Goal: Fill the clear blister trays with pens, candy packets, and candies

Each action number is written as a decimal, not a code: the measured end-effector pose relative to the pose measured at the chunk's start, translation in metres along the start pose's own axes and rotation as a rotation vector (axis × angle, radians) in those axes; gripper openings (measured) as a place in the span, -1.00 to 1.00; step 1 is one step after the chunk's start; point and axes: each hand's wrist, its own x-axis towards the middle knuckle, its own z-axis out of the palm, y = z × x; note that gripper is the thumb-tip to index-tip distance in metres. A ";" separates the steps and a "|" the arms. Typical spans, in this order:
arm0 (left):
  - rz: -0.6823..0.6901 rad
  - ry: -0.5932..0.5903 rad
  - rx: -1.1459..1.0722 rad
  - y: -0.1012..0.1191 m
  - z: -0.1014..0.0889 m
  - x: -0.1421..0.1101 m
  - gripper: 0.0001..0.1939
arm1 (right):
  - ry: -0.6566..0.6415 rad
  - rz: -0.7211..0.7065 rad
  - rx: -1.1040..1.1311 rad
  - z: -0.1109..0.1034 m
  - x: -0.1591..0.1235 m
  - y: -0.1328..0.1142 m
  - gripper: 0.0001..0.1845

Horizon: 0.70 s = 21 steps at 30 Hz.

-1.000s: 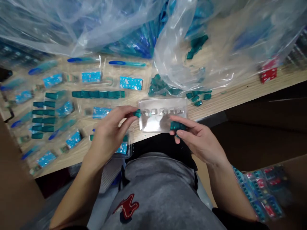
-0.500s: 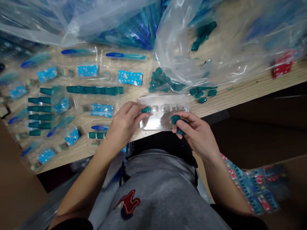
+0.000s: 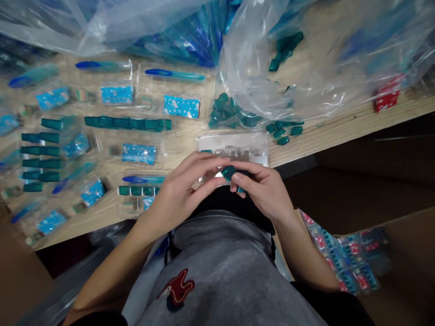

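Note:
My right hand (image 3: 263,185) is closed around green translucent plastic pieces (image 3: 228,172), one of which sticks out past the thumb and forefinger. My left hand (image 3: 193,183) reaches in from the left, thumb and fingers apart, their tips at the end of that piece; I cannot tell whether they grip it. Behind both hands lies a clear plastic blister tray (image 3: 260,144) with a row of small square cavities. A bit of green shows at its left cavity, and the hands hide its front part.
Filled clear trays with blue pens (image 3: 175,74), blue patterned packets (image 3: 181,106) and green strips (image 3: 127,123) cover the left. Loose green pieces (image 3: 283,141) lie behind the tray, near large plastic bags (image 3: 244,59). A red packet (image 3: 387,97) sits right. Packed trays (image 3: 350,253) lie below right.
My left hand has left the tray's left cavity and moved right to the pieces in my right hand. My right hand has shifted left. Green now shows in the left cavity.

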 end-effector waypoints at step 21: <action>0.100 -0.046 0.150 -0.040 0.014 0.022 -0.81 | 0.053 -0.067 0.104 -0.021 -0.007 0.011 -0.62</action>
